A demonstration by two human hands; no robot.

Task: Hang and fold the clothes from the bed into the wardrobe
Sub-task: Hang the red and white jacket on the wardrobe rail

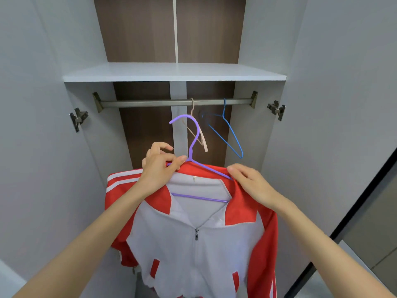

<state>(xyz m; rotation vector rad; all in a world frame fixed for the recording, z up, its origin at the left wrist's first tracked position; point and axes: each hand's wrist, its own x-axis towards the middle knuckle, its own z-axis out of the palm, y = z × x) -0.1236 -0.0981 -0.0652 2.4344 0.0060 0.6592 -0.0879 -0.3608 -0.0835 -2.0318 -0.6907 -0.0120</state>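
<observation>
A red and white zip jacket [193,244] hangs on a purple hanger [194,143], held up in front of the open wardrobe. My left hand [160,166] pinches the hanger and the jacket's collar at the left shoulder, just below the hook. My right hand [251,181] grips the jacket's right shoulder over the hanger arm. The hanger's hook sits below the wardrobe rail [175,102], not on it.
A beige hanger [198,127] and a blue hanger [231,134] hang bare on the rail, right of centre. A white shelf [174,72] runs above the rail. Both wardrobe doors stand open at either side, and a dark-framed panel [352,211] is at the right.
</observation>
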